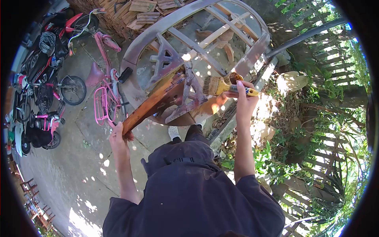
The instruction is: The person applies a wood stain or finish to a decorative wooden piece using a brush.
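My left hand [120, 138] is closed around the lower end of a long reddish-brown wooden piece [152, 108], which looks glossy along its face. The piece slants up and to the right, its far end near a dull carved wooden bracket [191, 87] on the frame. In my right hand [245, 98] is a paintbrush [215, 85], gripped by its handle with the bristles pointing left. Just above the brush shows a small round brown thing [236, 77] I cannot make out. Under both hands stands a large oval wooden frame [167, 24] with crossing slats.
A pink bicycle [106, 89] stands at the left, close to the frame, with several motorbikes [45, 79] beyond it. Stacked wood pieces [146, 12] lie at the top. Along the right run plants [272, 162] and a slatted fence [331, 144]. Concrete ground [75, 162] lies below.
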### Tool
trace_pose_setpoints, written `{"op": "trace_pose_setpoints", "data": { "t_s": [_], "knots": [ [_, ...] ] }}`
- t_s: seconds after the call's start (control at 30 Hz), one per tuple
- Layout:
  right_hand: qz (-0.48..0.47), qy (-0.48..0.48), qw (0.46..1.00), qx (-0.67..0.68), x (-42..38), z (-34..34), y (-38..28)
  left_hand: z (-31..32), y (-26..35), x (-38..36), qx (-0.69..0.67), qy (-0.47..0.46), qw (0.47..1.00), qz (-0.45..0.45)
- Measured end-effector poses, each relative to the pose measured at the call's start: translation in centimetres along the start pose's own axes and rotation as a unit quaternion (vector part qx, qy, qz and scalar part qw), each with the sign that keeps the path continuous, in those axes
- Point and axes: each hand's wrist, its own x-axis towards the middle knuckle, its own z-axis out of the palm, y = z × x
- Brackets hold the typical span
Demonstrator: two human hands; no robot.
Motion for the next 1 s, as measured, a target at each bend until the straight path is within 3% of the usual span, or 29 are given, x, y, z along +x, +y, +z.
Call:
{"op": "trace_pose_setpoints", "data": {
  "t_s": [0.1,0.23,0.3,0.5,0.67,0.73,1.0],
  "knots": [
    [0.05,-0.018,0.996,0.075,-0.2,2.0,-1.0,-2.9,-2.0,1.0,-0.028,-0.042,0.998,-0.024],
    [0.121,-0.071,0.979,0.148,1.1,4.6,1.9,-7.6,-9.1,3.5,-0.061,-0.032,0.996,-0.053],
    [0.17,-0.13,0.957,0.198,1.5,5.8,3.9,-9.7,-11.8,4.3,-0.142,-0.083,0.982,-0.089],
    [0.28,-0.217,0.915,0.196,1.7,6.6,10.1,-10.7,-14.3,4.6,-0.16,-0.042,0.982,-0.095],
    [0.32,-0.195,0.918,0.129,1.6,2.5,17.5,-11.5,-15.1,4.9,-0.173,-0.074,0.978,-0.091],
    [0.28,-0.192,0.94,0.026,0.5,0.5,20.6,-11.1,-14.8,5.0,-0.176,-0.069,0.978,-0.083],
    [0.228,-0.108,0.967,0.018,-2.1,-4.3,19.8,-2.6,-3.9,6.5,0.045,-0.056,0.997,-0.016]
  ]
}}
